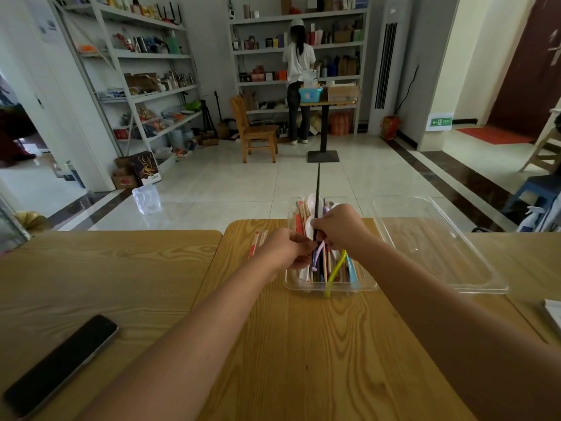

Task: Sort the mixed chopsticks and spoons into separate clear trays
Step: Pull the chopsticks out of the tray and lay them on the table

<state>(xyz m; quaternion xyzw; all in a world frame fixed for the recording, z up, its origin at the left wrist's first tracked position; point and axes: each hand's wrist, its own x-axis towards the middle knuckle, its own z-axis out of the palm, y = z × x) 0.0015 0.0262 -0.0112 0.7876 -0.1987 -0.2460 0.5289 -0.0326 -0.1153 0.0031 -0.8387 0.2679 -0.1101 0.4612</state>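
Observation:
A clear tray in the middle of the wooden table holds a mixed pile of chopsticks and coloured spoons, with a yellow spoon sticking over its near rim. My right hand grips a dark chopstick that stands upright above this tray. My left hand pinches a purple spoon handle at the tray's left side. A wrapped pair of chopsticks lies left of my left hand. A second clear tray sits to the right, with nothing in it.
A black phone lies on the left table near its front edge. A white object shows at the right edge. Beyond the tables are tiled floor, shelves, a wooden chair and a person standing at a small table.

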